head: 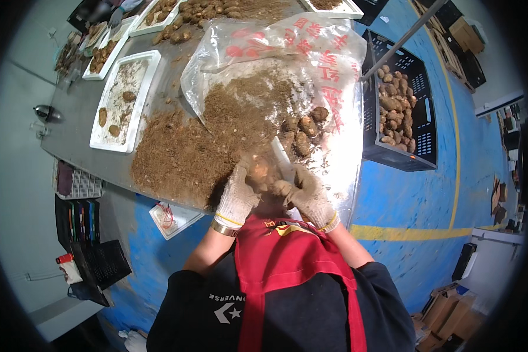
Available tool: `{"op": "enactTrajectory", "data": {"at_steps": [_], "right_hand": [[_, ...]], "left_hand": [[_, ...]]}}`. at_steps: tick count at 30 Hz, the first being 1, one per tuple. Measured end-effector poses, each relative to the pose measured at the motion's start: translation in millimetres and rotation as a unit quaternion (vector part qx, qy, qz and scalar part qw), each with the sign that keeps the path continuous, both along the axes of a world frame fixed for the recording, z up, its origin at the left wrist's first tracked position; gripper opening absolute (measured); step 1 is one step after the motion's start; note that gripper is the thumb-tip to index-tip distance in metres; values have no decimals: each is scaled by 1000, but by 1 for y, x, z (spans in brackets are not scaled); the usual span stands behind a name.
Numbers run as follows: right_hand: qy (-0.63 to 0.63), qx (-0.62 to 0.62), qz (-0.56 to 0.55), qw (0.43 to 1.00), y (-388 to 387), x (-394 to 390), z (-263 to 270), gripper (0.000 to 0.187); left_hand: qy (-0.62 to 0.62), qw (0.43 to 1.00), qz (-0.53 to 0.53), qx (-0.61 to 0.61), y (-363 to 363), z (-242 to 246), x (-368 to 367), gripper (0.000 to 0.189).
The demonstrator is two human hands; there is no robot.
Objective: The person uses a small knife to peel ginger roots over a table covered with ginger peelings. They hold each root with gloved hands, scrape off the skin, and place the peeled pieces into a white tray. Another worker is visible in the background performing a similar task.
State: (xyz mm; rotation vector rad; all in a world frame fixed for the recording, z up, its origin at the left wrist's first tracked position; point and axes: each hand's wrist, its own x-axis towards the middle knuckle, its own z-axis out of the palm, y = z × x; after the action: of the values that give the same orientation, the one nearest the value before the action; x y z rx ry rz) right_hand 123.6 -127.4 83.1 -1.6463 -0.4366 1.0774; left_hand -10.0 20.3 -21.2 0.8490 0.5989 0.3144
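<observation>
My left hand (238, 192), in a dirty white knit glove, grips a brown taro corm (259, 169) that is partly blurred. A knife (283, 155) is held in my gloved right hand (310, 193), its broad pale blade angled up and left beside the corm; the fingers hide its handle. Both hands are above the near edge of a metal table (163, 99). Just beyond the blade, several taro corms (307, 127) lie in a small group. Left of them spreads a heap of brown fibrous scrapings (180, 154), partly over a clear plastic bag (339, 48) with red printing.
A white foam tray (144, 66) holding 3 corms is at the left. More filled trays (102, 56) and a pile of corms (207, 11) lie farther back, near another person's gloved hand (115, 17). On the blue floor at right stands a black plastic crate (424, 152) of corms.
</observation>
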Motion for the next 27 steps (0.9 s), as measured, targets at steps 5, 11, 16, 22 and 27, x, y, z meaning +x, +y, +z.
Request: {"op": "enactTrajectory", "data": {"at_steps": [5,11,16,22,27], "right_hand": [[-117,-7,10,993,1,7,-12,41],[-131,47,41,989,-10,18,-7,42],[-165,77,115,977,-14,24,0,37],[-136,46,97,985,-19,23,6,36],[-271,20,70,960,-12,11,20,38]], "left_hand": [[-17,976,-45,212,2,25,5,54],[108,980,-147,85,12,99,-2,55],[213,896,-327,212,19,129,7,53],[148,798,-207,546,0,98,5,46],[241,714,-196,628,-11,82,6,41]]}}
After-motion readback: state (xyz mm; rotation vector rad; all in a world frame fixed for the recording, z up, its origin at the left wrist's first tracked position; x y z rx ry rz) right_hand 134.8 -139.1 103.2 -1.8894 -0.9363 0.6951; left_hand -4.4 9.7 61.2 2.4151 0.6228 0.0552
